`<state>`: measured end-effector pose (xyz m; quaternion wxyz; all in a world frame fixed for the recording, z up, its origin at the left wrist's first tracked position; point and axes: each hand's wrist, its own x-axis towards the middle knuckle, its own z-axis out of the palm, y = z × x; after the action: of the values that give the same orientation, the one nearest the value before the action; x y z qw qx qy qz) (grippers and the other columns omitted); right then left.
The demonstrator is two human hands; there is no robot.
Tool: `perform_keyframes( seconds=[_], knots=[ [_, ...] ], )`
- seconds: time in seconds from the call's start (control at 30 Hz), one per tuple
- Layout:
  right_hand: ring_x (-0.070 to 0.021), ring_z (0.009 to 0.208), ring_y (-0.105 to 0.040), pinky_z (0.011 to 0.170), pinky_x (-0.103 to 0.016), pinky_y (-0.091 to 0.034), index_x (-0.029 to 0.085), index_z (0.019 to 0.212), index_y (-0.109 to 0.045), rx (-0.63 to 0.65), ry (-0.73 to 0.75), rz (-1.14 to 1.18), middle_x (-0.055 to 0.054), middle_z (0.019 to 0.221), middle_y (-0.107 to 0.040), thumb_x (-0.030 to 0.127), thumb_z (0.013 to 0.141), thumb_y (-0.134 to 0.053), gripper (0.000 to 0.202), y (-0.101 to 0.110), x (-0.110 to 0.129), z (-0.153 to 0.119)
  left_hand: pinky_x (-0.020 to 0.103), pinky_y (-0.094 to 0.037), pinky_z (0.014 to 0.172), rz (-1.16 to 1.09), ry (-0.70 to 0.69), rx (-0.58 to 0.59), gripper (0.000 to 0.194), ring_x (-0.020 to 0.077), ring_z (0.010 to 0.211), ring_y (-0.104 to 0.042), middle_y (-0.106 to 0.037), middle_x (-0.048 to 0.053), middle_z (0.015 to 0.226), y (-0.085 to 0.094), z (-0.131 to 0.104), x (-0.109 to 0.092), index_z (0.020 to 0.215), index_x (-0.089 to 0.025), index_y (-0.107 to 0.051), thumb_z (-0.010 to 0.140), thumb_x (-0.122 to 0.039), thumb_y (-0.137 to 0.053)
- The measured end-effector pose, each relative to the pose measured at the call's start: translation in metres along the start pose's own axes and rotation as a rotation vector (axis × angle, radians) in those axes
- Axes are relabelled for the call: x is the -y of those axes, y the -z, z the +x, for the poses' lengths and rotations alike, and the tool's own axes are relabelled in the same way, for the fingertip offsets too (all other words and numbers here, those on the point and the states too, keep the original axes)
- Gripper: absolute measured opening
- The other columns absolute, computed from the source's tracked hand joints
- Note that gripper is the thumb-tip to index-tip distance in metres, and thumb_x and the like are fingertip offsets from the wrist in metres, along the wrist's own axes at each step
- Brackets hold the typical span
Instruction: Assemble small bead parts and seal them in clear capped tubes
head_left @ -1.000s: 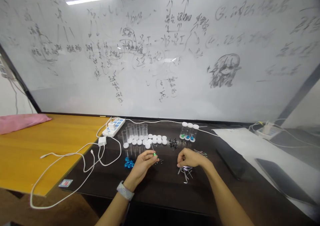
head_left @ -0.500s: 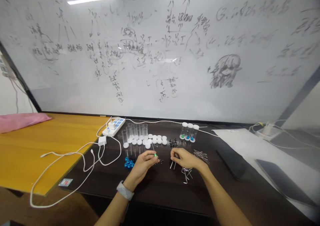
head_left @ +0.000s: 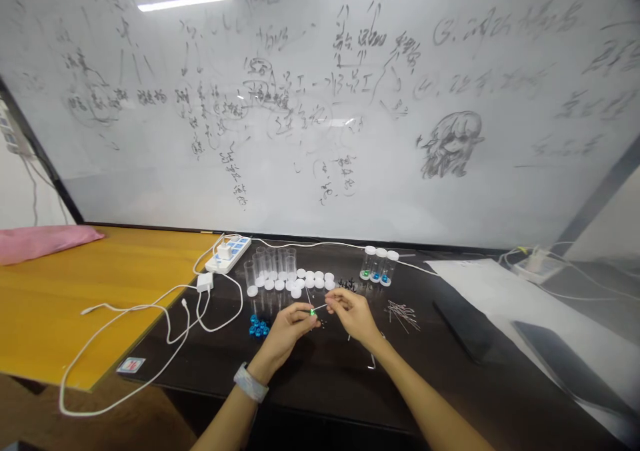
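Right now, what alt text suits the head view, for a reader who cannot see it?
The left hand holds a small green piece and the right hand points a thin rod at it, above a dark table. Clear tubes and white caps are beyond, before a whiteboard with writing.

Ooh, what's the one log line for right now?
left hand: pinching green piece | right hand: holding thin rod toward green piece, contact unclear | dark table: blue pieces beside left hand
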<state>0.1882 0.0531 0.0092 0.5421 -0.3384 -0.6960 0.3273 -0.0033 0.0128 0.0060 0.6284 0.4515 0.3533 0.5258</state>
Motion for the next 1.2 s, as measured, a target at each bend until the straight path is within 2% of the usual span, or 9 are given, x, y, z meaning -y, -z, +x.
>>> perform_keyframes(
  seconds=[0.17,0.33,0.47,0.53,0.67,0.73,0.83,1.0,1.2],
  knots=[
    [-0.0179,0.064,-0.069,0.062,-0.028,-0.058,0.020,0.091,-0.067,0.004,0.024,-0.023,-0.002,0.076,-0.069,0.036,0.091,-0.064,0.016,0.001,-0.003,0.000,0.029,-0.051,0.082,0.006,-0.004,0.007,0.038,0.0203,0.082,-0.072,-0.073,0.002,0.075,0.001,0.001,0.002,0.097,-0.017,-0.070,0.067,-0.032,-0.088],
    [-0.0177,0.065,-0.068,0.061,-0.028,-0.057,0.020,0.089,-0.069,0.006,0.096,-0.096,-0.004,0.081,-0.069,0.034,0.093,-0.062,0.016,0.003,0.003,0.000,0.030,-0.051,0.081,0.027,-0.016,-0.003,0.039,0.0210,0.082,-0.073,-0.073,0.002,0.074,0.003,0.002,0.004,0.097,-0.017,-0.070,0.067,-0.033,-0.088],
    [-0.0207,0.079,-0.070,0.075,-0.034,-0.058,0.022,0.091,-0.073,0.049,0.217,-0.185,-0.006,0.086,-0.071,0.033,0.095,-0.060,0.017,0.004,0.009,-0.002,0.030,-0.053,0.079,0.133,-0.087,-0.042,0.035,0.0209,0.079,-0.073,-0.072,0.002,0.071,0.004,0.004,0.008,0.095,-0.017,-0.070,0.068,-0.033,-0.086],
    [-0.0211,0.076,-0.071,0.073,-0.034,-0.059,0.022,0.092,-0.073,0.050,0.160,-0.133,-0.006,0.084,-0.073,0.037,0.092,-0.063,0.018,0.001,0.007,-0.002,0.029,-0.053,0.077,0.206,-0.131,-0.076,0.034,0.0204,0.077,-0.073,-0.072,0.001,0.070,0.004,0.005,0.009,0.094,-0.017,-0.070,0.068,-0.032,-0.086],
    [-0.0190,0.057,-0.069,0.056,-0.030,-0.059,0.018,0.090,-0.069,0.011,-0.121,0.061,-0.004,0.069,-0.070,0.049,0.085,-0.069,0.032,-0.004,-0.002,0.001,0.028,-0.055,0.073,0.288,-0.179,-0.116,0.034,0.0190,0.072,-0.072,-0.069,0.000,0.069,0.004,0.007,0.010,0.092,-0.017,-0.070,0.066,-0.032,-0.087],
    [-0.0185,0.055,-0.068,0.055,-0.029,-0.058,0.017,0.090,-0.068,0.041,-0.156,0.056,-0.003,0.065,-0.069,0.050,0.086,-0.068,0.034,-0.004,-0.006,0.001,0.029,-0.055,0.074,0.298,-0.190,-0.126,0.033,0.0188,0.072,-0.072,-0.068,-0.001,0.068,0.004,0.007,0.010,0.091,-0.017,-0.070,0.066,-0.032,-0.086],
    [-0.0171,0.057,-0.067,0.057,-0.029,-0.056,0.019,0.092,-0.071,0.103,-0.026,-0.107,-0.004,0.072,-0.070,0.046,0.093,-0.061,0.028,0.001,-0.005,0.000,0.030,-0.056,0.076,0.299,-0.206,-0.147,0.032,0.0192,0.074,-0.072,-0.069,0.000,0.069,0.005,0.008,0.010,0.091,-0.017,-0.069,0.067,-0.032,-0.085],
    [-0.0193,0.083,-0.067,0.076,-0.031,-0.054,0.023,0.098,-0.071,0.219,0.297,-0.391,-0.006,0.091,-0.069,0.029,0.098,-0.056,0.016,0.008,0.006,-0.004,0.031,-0.057,0.076,0.309,-0.229,-0.153,0.032,0.0200,0.075,-0.073,-0.071,0.001,0.072,0.006,0.008,0.010,0.093,-0.018,-0.069,0.069,-0.032,-0.084],
    [-0.0219,0.096,-0.062,0.083,-0.035,-0.052,0.021,0.098,-0.065,0.202,0.400,-0.625,-0.010,0.105,-0.062,0.023,0.100,-0.051,0.015,0.006,0.013,-0.005,0.030,-0.058,0.075,0.351,-0.254,-0.140,0.029,0.0180,0.071,-0.071,-0.070,0.000,0.071,0.004,0.008,0.011,0.091,-0.018,-0.070,0.069,-0.031,-0.083]
  ],
)
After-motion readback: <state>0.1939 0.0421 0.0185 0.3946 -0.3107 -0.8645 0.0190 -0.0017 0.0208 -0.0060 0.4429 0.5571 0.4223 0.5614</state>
